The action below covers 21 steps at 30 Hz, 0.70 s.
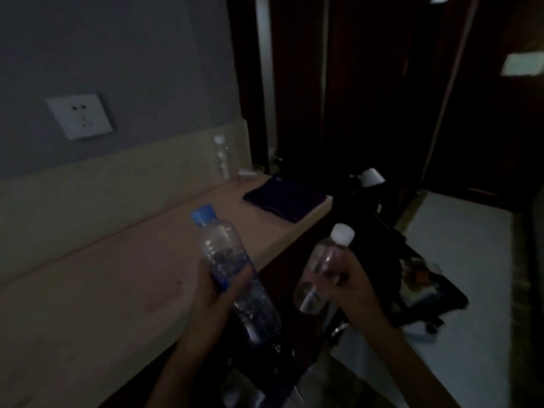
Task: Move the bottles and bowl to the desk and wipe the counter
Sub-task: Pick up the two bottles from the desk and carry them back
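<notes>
My left hand point(219, 293) grips a clear bottle with a blue cap and blue label point(226, 257), tilted, just past the front edge of the light wooden counter point(117, 275). My right hand point(350, 278) holds a smaller clear bottle with a white cap point(323, 260) over the dark gap to the right of the counter. A third clear bottle with a white cap point(221, 157) stands upright at the counter's far end against the backsplash. A dark folded cloth point(284, 198) lies on the far right corner. No bowl can be made out in this dim view.
A small pale object point(245, 173) lies beside the far bottle. A wall socket point(80, 116) sits above the backsplash. To the right, a black chair point(412, 278) and a small white lamp point(372, 175) stand on a pale floor point(459, 231). Dark wooden panels fill the back.
</notes>
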Each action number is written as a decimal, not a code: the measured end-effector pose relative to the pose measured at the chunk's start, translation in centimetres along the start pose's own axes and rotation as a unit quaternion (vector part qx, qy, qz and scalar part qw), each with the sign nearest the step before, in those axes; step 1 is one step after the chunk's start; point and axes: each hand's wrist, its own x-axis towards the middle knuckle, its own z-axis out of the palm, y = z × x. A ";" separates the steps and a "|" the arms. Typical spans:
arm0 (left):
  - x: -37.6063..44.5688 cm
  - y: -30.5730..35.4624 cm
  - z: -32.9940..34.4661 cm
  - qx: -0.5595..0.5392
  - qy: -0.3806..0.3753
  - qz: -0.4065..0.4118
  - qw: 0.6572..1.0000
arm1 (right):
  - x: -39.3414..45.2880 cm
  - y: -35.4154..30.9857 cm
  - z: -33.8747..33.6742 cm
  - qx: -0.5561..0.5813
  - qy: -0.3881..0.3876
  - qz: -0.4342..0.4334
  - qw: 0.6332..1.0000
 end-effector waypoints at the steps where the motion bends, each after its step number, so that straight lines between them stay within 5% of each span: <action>1: 2.1 0.7 -0.7 0.013 0.019 0.016 1.000 | 2.8 -0.5 0.9 0.003 -0.021 -0.014 1.000; 10: 21.1 0.2 -7.5 0.236 0.170 0.122 0.949 | 24.1 -1.3 13.7 -0.007 -0.171 -0.055 0.984; 21: 33.2 -2.3 -9.4 0.234 0.269 0.074 0.931 | 34.0 -1.3 24.3 -0.022 -0.245 -0.036 0.969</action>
